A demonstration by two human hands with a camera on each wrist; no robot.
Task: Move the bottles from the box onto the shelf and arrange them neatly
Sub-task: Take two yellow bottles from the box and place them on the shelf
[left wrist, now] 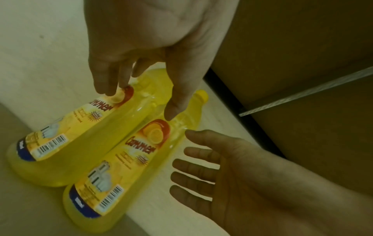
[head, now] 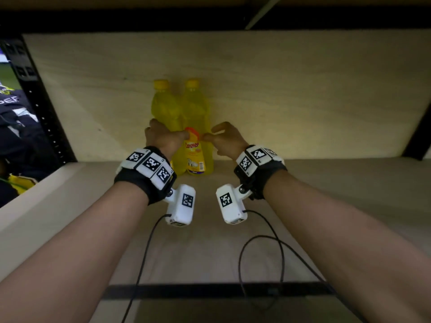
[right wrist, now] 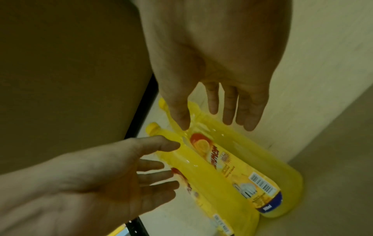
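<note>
Two yellow bottles with yellow caps stand side by side against the shelf's back panel: the left bottle [head: 164, 106] [left wrist: 66, 143] [right wrist: 212, 207] and the right bottle [head: 196, 157] [left wrist: 121, 175] [right wrist: 242, 175], labels facing me. My left hand [head: 168, 136] [left wrist: 141, 95] [right wrist: 157, 172] is at the left bottle with straight fingers, fingertips [left wrist: 110, 91] touching the top of its label. My right hand [head: 221, 136] [left wrist: 193, 167] [right wrist: 206, 121] flanks the right bottle, fingers spread, thumb tip at its shoulder. Neither hand grips anything. The box is out of view.
The pale wooden shelf board [head: 326, 194] runs wide to both sides of the bottles. A black upright post [head: 39, 96] bounds it on the left, and another shelf [head: 210, 17] hangs close above. Cables [head: 261, 241] trail from the wrist cameras over the front edge.
</note>
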